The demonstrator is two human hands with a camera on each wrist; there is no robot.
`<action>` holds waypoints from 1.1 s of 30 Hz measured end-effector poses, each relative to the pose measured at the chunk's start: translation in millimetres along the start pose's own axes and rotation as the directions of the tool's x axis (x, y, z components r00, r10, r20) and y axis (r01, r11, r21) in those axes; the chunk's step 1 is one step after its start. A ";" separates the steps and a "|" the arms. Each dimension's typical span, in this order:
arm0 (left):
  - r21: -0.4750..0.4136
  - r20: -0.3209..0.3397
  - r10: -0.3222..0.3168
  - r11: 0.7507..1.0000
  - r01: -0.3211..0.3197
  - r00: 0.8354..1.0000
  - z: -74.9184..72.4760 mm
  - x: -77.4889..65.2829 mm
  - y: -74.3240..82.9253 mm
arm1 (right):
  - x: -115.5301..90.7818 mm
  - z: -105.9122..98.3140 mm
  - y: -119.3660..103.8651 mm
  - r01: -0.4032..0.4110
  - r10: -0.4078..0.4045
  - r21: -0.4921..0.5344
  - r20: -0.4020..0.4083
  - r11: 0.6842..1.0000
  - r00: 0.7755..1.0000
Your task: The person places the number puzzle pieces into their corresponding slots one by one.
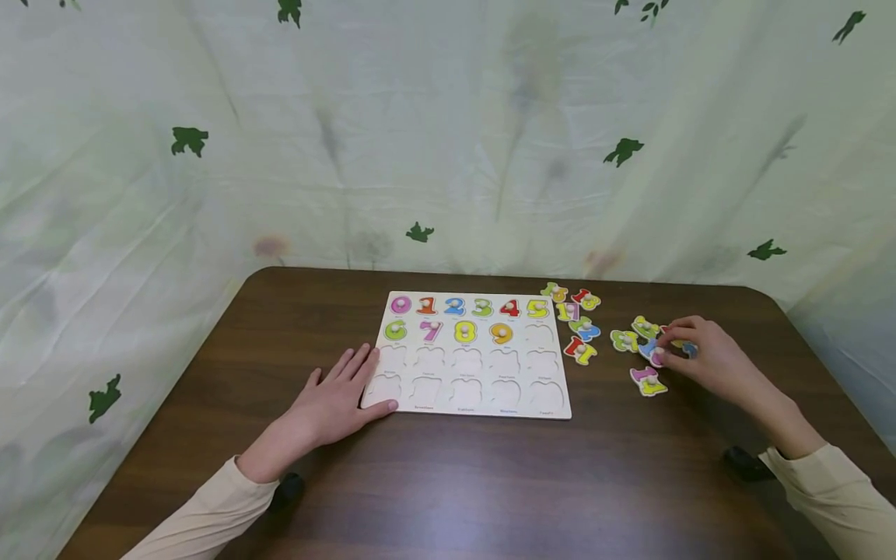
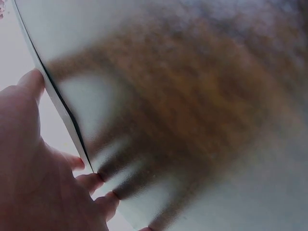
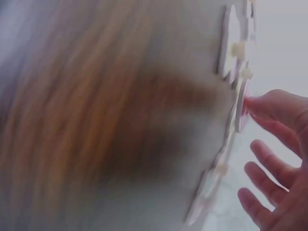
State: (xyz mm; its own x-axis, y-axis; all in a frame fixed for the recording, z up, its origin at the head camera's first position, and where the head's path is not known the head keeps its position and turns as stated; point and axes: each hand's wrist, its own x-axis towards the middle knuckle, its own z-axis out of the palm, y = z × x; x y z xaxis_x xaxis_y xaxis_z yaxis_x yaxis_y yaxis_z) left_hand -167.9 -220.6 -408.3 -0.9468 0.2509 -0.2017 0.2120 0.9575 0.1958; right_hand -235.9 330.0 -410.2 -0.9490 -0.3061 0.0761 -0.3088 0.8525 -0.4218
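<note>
Nearest the camera, a cream sleeve (image 1: 210,505) led to the left hand (image 1: 336,398), its fingers straight and spread, resting on the left edge of a white board (image 1: 446,389) on the tabletop (image 1: 420,482). The board held ten numerals (image 1: 465,327), 0 to 9, in its top two rows. Five loose pieces (image 1: 584,328) lay along its right edge. Farther right, the right hand (image 1: 712,362) pinched a blue-and-pink piece (image 1: 652,355) among others too covered to count.

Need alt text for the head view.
A person's right hand pinches a number piece among loose pieces right of a white puzzle board; the left hand rests on its left edge. Digits 0-9 sit in place.
</note>
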 end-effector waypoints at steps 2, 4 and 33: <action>0.002 -0.002 -0.002 1.000 0.002 1.000 0.2 0.1 -0.8 | 2.0 1.1 -6.5 0.052 -0.052 0.012 -0.024 0.999 0.998; 0.003 -0.003 -0.002 1.000 0.002 1.000 0.7 0.4 -1.4 | 5.1 2.6 -14.9 0.102 -0.101 0.014 -0.037 0.995 0.994; -0.001 0.007 -0.007 1.000 0.007 1.000 -0.3 0.0 0.2 | 93.6 50.1 -96.6 0.385 -0.386 0.030 0.096 0.923 0.918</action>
State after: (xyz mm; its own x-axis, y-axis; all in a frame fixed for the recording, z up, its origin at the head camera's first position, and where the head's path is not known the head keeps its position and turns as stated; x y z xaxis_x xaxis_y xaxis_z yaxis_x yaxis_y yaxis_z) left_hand -168.0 -220.4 -408.0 -0.9465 0.2448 -0.2101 0.2049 0.9592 0.1948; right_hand -291.7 197.8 -407.5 -0.7455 -0.6503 0.1462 -0.6480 0.6558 -0.3873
